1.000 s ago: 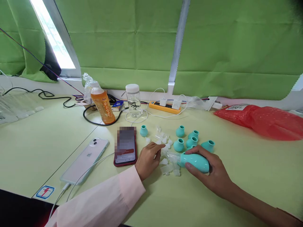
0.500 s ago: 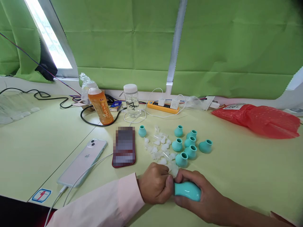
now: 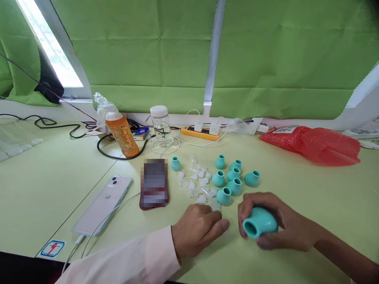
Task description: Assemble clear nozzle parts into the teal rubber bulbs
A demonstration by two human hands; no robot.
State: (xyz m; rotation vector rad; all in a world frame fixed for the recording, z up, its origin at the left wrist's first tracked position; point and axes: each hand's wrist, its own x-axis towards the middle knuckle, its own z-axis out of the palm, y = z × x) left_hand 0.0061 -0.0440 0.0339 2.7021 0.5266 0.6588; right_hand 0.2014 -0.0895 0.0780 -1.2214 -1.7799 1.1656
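My right hand [image 3: 275, 221] grips a glossy teal vase-shaped piece [image 3: 263, 221] just above the table, its round open neck turned to the left. My left hand [image 3: 199, 228], in a pale pink sleeve, is low over the table with its fingers curled under and the thumb pointing right. Whatever those fingers hold, if anything, is hidden. Beyond my hands stands a group of similar teal pieces [image 3: 224, 196], necks up. One more teal piece [image 3: 175, 163] stands apart to the left. Small clear and white plastic parts [image 3: 203, 181] are scattered between them.
A dark-screened phone [image 3: 154, 183] and a phone in a clear case [image 3: 103, 205] lie left, with white cables. Farther back are an orange drink bottle [image 3: 122, 136], a clear water bottle [image 3: 161, 128], a power strip [image 3: 199, 133] and a red plastic bag [image 3: 314, 146].
My right hand has moved right, away from my left hand, with the teal piece. The piece has turned so its opening shows. My left thumb has straightened out. The view has shifted slightly.
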